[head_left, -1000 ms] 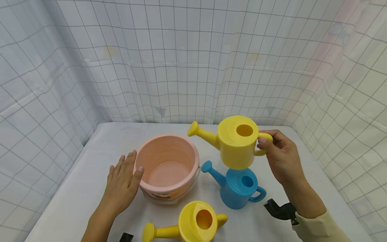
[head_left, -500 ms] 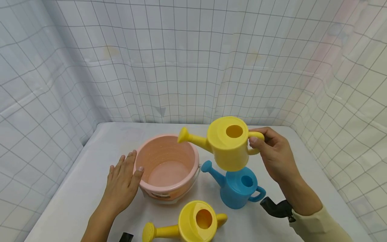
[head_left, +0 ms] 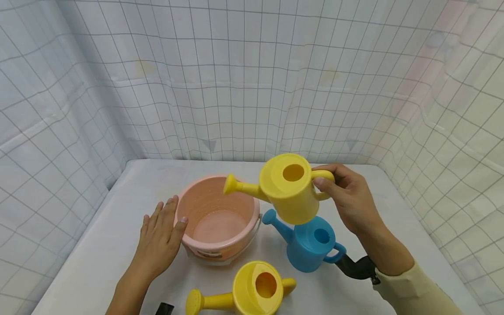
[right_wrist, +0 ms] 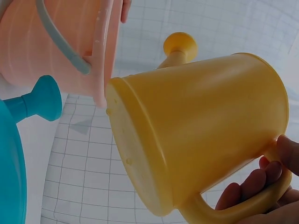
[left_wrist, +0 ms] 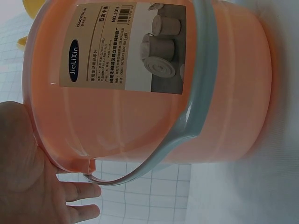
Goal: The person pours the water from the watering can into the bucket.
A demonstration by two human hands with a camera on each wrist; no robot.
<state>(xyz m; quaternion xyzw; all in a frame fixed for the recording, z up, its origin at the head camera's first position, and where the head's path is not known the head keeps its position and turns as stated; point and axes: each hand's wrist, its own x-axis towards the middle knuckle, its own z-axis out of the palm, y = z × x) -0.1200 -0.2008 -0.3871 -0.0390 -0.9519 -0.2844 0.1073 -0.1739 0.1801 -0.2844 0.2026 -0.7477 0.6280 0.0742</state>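
My right hand grips the handle of a yellow watering can, raised off the table and tilted slightly. Its spout reaches over the right rim of a pink bucket. Straight-fingered, my left hand rests against the bucket's left rim; in the left wrist view the bucket's side carries a label and a grey carrying handle. Just under the raised can stands a blue watering can. A second yellow watering can stands at the table's near edge, spout pointing left.
A white cloth covers the table. Grid-patterned white curtains hang behind it and on both sides. A black strap-like piece juts from the right wrist, close by the blue can's handle.
My right hand has carried the yellow watering can leftward and a little lower, bringing its spout from beside the bucket to over its rim. The left hand and the bucket stay in place.
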